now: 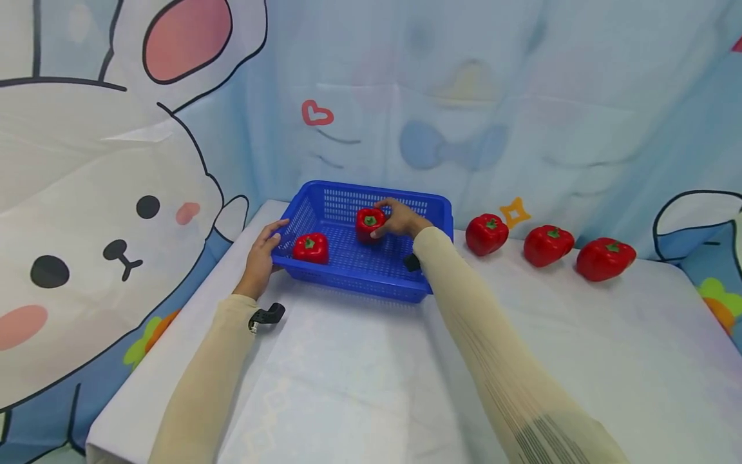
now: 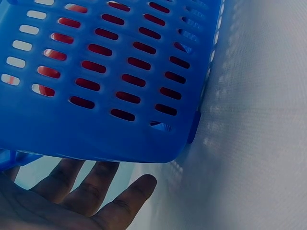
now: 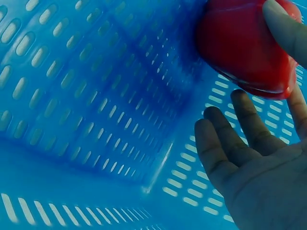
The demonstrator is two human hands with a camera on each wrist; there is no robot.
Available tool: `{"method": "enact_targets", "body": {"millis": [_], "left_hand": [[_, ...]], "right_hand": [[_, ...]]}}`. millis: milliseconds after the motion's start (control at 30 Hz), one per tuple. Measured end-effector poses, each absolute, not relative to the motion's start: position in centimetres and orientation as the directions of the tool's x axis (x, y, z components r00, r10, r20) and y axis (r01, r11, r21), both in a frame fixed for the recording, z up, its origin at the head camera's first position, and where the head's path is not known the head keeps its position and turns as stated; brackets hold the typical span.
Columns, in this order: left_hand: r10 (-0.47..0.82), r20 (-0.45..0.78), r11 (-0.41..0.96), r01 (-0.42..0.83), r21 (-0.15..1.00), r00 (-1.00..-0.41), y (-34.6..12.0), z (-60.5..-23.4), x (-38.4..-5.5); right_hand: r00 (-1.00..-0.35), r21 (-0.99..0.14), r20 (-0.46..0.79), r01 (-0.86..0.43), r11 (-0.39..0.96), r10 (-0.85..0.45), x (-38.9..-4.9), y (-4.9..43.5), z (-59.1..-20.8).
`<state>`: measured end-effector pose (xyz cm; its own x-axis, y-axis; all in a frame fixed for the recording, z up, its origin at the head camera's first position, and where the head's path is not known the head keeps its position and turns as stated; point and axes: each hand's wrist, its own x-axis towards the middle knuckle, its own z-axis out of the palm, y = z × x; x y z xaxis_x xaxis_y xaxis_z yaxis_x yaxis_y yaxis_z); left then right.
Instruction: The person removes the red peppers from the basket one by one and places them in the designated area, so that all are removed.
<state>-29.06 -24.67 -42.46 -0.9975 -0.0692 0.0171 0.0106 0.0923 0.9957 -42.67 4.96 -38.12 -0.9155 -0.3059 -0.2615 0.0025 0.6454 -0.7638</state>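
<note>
A blue plastic basket (image 1: 371, 283) with slotted walls stands toward the back of the table. Inside it, my right hand (image 1: 402, 219) holds a red bell pepper (image 1: 366, 222) between thumb and index finger. The right wrist view shows that pepper (image 3: 244, 43) near the basket floor, the other fingers spread out beside it. Another red bell pepper (image 1: 311, 249) sits in the basket's left front part. My left hand (image 1: 260, 258) is at the basket's left end, fingers extended along the rim. In the left wrist view those fingers (image 2: 91, 191) lie beside the rim, uncurled.
Three more red bell peppers (image 1: 487, 234), (image 1: 547, 245), (image 1: 605, 259) stand in a row on the white-covered table (image 1: 556, 341), right of the basket. A patterned light-blue curtain (image 1: 522, 77) hangs behind the table and along its left side.
</note>
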Motion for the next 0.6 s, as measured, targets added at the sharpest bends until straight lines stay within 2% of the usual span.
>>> {"method": "enact_targets", "body": {"millis": [333,600], "left_hand": [[0.035,0.003,0.090,0.007,0.996,-0.999,-21.6,-42.4,-31.0],[0.046,-0.013,0.115,-0.008,0.993,-0.999,-23.4,-42.8,-29.9]], "right_hand": [[-0.943,-0.729,-0.270,0.069,0.681,-0.194,-41.0,9.1,-38.0],[-0.957,-0.724,-0.203,0.006,0.690,-0.205,-40.4,7.2,-38.6]]}}
